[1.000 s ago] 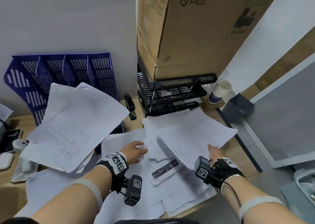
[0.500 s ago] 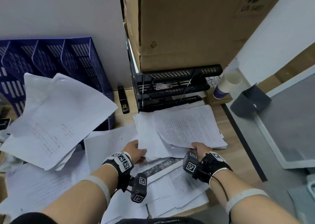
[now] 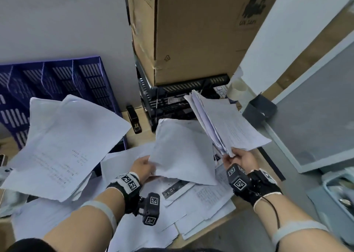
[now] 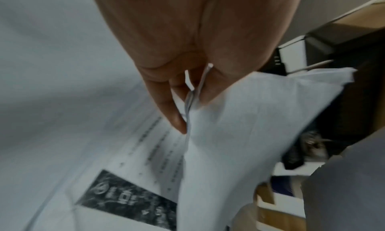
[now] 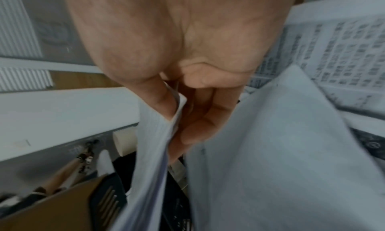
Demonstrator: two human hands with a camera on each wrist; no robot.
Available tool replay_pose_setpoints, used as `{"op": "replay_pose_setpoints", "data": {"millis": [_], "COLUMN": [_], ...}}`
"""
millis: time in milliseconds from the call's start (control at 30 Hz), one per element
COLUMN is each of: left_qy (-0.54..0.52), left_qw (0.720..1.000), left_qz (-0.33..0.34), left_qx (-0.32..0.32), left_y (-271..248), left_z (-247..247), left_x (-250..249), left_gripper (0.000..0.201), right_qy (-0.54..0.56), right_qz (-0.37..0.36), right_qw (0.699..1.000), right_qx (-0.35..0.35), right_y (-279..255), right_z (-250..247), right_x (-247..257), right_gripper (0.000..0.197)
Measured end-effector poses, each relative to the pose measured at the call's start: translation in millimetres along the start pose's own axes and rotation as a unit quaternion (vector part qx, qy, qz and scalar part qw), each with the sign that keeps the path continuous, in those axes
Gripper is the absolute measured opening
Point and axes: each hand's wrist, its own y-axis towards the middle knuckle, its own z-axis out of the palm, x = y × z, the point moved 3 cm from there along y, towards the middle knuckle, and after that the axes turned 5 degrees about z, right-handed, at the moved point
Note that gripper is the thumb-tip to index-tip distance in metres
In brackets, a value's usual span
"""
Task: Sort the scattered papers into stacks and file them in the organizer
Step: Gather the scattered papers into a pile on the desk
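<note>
Both forearms enter from bottom of frame, reaching forward. Left hand point(image 3: 142, 166) at centre pinches corner of few blank sheets point(image 3: 183, 156). Right hand point(image 3: 240, 158) right of centre grips tilted paper stack point(image 3: 228, 125). Loose papers point(image 3: 191, 204) lie beneath. Black organizer point(image 3: 172, 98) upper centre.

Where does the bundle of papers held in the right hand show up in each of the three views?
Head: the bundle of papers is right of centre, raised and tilted, with the right hand gripping its near corner.
Left wrist: not in view.
Right wrist: it hangs below the fingers, centre to lower left.
Shared landmark: the black tray organizer.
</note>
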Motion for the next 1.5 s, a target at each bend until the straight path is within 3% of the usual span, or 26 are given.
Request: {"op": "replay_pose_setpoints", "data": {"millis": [133,233,300,333,400,467,533,667,833,933,1000,1033,1167,1200,1267,1367,1500], "left_qy": [-0.021,0.023,0.101,0.156,0.240,0.301,0.333,0.299,0.269,0.250,0.289,0.316,0.342,0.341,0.348,0.363,0.411], "left_qw": [0.990,0.958,0.933,0.924,0.918,0.914,0.907,0.938,0.954,0.961,0.951,0.943,0.933,0.934,0.931,0.926,0.906], "left_qz": [0.138,0.282,0.341,0.346,0.314,0.270,0.255,0.172,0.131,0.117,0.110,0.109,0.110,0.109,0.112,0.108,0.102], "left_qx": [-0.023,-0.050,-0.051,-0.040,-0.002,0.027,0.037,-0.001,-0.025,-0.032,-0.011,-0.001,0.002,0.002,0.005,0.004,0.009], "left_y": [-3.0,-10.0,-16.1,-19.3,-15.8,-9.0,-3.5,6.9,13.5,20.4,23.5,25.6,34.0,36.3,39.0,41.9,47.3], "left_z": [0.5,-1.6,-2.3,-2.1,-7.6,-16.2,-21.8,-32.6,-34.1,-32.8,-31.7,-32.0,-32.4,-32.2,-30.9,-27.4,-20.1], "left_x": [-40.9,-73.7,-84.7,-85.6,-71.9,-49.8,-31.4,-6.8,-0.2,-2.7,-3.5,-2.8,1.6,2.7,4.1,4.7,5.0], "left_gripper": [0.047,0.056,0.058,0.062,0.065,0.062,0.058,0.036,0.045,0.048,0.048,0.048,0.043,0.041,0.038,0.037,0.025], "right_qy": [0.021,0.042,0.032,0.026,0.005,-0.028,-0.058,-0.061,-0.144,-0.252,-0.311,-0.356,-0.442,-0.442,-0.384,-0.278,-0.200], "right_qz": [-0.065,-0.092,-0.093,-0.104,-0.114,-0.139,-0.144,-0.059,-0.029,-0.022,-0.025,-0.002,-0.010,-0.010,-0.010,0.007,-0.014], "right_qw": [0.997,0.995,0.995,0.994,0.993,0.990,0.985,0.987,0.978,0.952,0.936,0.924,0.884,0.883,0.911,0.945,0.961], "right_qx": [-0.021,-0.011,0.017,0.036,0.030,-0.027,-0.076,-0.137,-0.151,-0.170,-0.163,-0.141,-0.154,-0.159,-0.152,-0.172,-0.190], "right_y": [-24.4,-45.4,-62.5,-67.5,-65.4,-62.9,-66.4,-60.2,-35.6,-7.9,47.9,46.3,29.3,26.9,23.0,20.0,14.1], "right_z": [-14.3,-18.4,-16.3,-17.8,-31.0,-45.6,-50.1,-53.2,-43.0,-43.1,-77.9,-72.6,-61.3,-63.7,-70.5,-82.7,-94.6], "right_x": [-7.2,-7.9,-9.3,-9.5,-15.8,-20.6,-31.2,-54.8,-74.5,-82.1,-87.1,-88.3,-82.5,-80.1,-77.6,-74.5,-63.9], "right_gripper": [0.023,0.031,0.014,0.020,0.041,0.048,0.034,0.027,0.010,0.020,0.037,0.042,0.022,0.024,0.019,0.029,0.020]}}
